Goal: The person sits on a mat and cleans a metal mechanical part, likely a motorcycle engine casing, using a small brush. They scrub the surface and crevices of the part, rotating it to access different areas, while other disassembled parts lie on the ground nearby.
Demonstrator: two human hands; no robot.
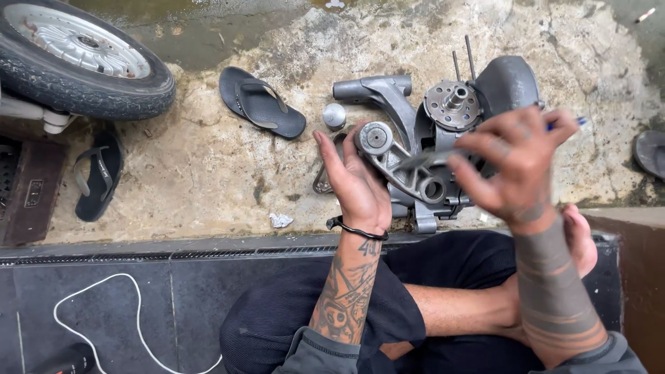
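A grey cast-metal engine casing with a round hub and two thin studs lies on the concrete floor in front of me. My left hand holds a grey metal bracket arm with round bosses at its ends. My right hand is raised over the casing, fingers spread, with a thin blue-tipped tool between them; the hand is motion-blurred and hides part of the casing. I sit cross-legged, my bare foot beside my right forearm.
A small grey round cap lies next to the casing. A dark flip-flop sits to its left, another near a scooter wheel at the top left. A white cable runs over dark tiles. A paper scrap lies close by.
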